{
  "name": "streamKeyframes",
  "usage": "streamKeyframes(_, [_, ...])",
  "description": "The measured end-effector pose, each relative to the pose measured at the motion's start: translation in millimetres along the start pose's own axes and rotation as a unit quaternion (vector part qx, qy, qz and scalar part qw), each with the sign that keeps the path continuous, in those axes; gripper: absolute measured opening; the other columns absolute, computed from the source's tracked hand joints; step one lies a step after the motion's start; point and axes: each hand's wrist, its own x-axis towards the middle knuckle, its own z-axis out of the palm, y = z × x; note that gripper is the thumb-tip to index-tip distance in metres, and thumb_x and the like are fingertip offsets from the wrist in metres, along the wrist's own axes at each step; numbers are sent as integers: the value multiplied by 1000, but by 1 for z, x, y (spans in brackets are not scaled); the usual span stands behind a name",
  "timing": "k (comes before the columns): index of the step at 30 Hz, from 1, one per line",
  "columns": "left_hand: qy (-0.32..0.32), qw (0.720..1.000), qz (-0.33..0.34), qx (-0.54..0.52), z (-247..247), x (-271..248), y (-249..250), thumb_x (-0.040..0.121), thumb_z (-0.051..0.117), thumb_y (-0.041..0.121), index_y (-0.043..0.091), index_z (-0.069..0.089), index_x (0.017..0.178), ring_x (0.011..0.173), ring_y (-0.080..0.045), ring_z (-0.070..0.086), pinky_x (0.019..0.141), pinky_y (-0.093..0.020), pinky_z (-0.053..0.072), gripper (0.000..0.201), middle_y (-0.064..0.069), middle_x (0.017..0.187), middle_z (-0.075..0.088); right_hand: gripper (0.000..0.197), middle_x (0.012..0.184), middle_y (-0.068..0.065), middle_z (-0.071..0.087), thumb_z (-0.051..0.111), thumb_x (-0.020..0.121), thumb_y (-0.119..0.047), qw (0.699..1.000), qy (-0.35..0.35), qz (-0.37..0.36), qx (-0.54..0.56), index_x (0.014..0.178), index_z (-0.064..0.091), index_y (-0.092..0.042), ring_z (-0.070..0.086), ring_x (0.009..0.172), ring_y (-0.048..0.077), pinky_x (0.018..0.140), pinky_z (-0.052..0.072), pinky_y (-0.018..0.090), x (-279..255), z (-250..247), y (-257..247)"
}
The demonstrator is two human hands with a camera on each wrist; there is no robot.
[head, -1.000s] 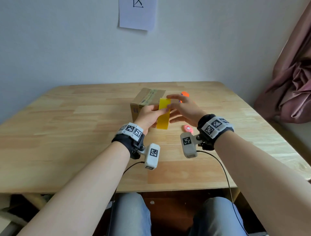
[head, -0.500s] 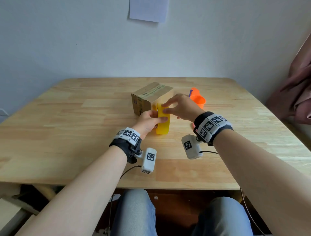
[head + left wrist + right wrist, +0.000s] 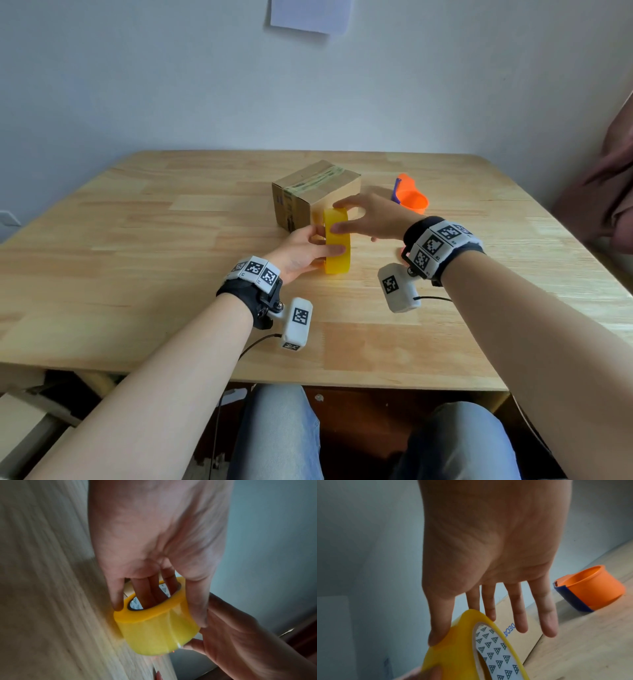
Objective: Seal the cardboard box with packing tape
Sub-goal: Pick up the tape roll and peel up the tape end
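Note:
A closed cardboard box (image 3: pixel 315 192) with old tape along its top seam stands at mid-table. Just in front of it a yellow tape roll (image 3: pixel 337 246) stands on edge, low at the tabletop. My left hand (image 3: pixel 308 246) grips the roll, with several fingers through its core (image 3: pixel 154 595) and the thumb over the outer face. My right hand (image 3: pixel 359 216) comes from the right. Its thumb (image 3: pixel 436 635) and forefinger touch the roll's outer face, and the other fingers stay straight in front of the box (image 3: pixel 518 622).
An orange tape dispenser (image 3: pixel 411 198) with a blue blade guard (image 3: pixel 570 599) lies right of the box. A small pink thing (image 3: pixel 400 253) peeks out under my right wrist. The wooden table (image 3: pixel 137 257) meets the wall behind, and a curtain (image 3: pixel 609 192) hangs at the far right.
The roll has come down from above the table to the tabletop in front of the box. My right hand has closed in and laid thumb and forefinger on the roll's outer face.

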Motion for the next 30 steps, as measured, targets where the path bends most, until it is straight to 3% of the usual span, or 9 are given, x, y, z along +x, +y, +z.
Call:
streamKeyframes(4, [-31,999,-11,13,-6,-3,-6,71,87,3,1,51,144,130,-37,64,112,-54,48,81,-26,142,62,87,147,-9,50,77,79,-60,995,-74,50,37,152,41,-32,62,110,17,80,64,42,2,-2,2])
streamKeyframes(10, [-65,997,-16,33,-12,-7,-10,85,76,-12,-4,48,146,136,-41,57,111,-46,51,68,-33,147,55,93,140,-5,51,78,79,-56,985,-136,79,67,155,31,-31,64,115,24,89,60,51,4,2,4])
streamKeyframes(15, [-30,999,-8,20,-6,-8,-6,59,96,18,5,57,139,130,-38,63,111,-56,49,90,-28,141,62,78,135,-12,59,80,77,-58,998,-45,19,38,144,52,-31,64,98,9,74,61,31,1,-2,4])
streamKeyframes(17, [-5,1000,5,16,-2,-5,-5,61,96,25,13,66,128,126,-34,66,108,-57,51,74,-19,135,67,71,136,-10,63,80,77,-58,1000,13,-8,19,139,61,-29,64,97,8,71,52,21,0,-4,4])
streamKeyframes(20, [20,999,23,14,3,-4,-1,85,85,21,21,69,116,119,-29,71,105,-53,55,34,-9,124,75,61,137,-7,66,79,79,-55,998,61,-16,3,133,68,-28,60,122,11,91,41,21,0,-3,4])
streamKeyframes(22, [29,999,24,13,5,-3,1,88,82,21,20,69,121,118,-27,72,102,-49,57,36,-7,124,75,58,137,-6,66,78,81,-54,997,69,-22,-14,131,69,-27,58,127,13,94,38,22,-1,-3,4])
streamKeyframes(25, [24,1000,11,11,5,-4,1,87,83,19,14,66,130,120,-28,70,104,-49,56,47,-8,127,74,61,135,-7,64,79,80,-53,997,65,-31,-28,133,67,-26,62,115,12,89,42,22,-4,-5,2])
streamKeyframes(28, [-9,1000,-10,14,1,-4,-1,82,86,13,18,67,122,123,-30,67,110,-53,50,44,-11,131,71,75,126,-7,62,78,78,-58,999,15,10,-26,141,57,-24,71,79,14,69,59,30,-3,-4,1])
streamKeyframes(30, [-34,999,-23,30,-2,-4,-2,78,87,9,18,66,125,128,-32,64,113,-57,47,51,-13,135,69,81,110,-3,68,76,77,-62,999,-17,35,-19,144,52,-24,72,80,16,73,64,39,-2,-3,-1])
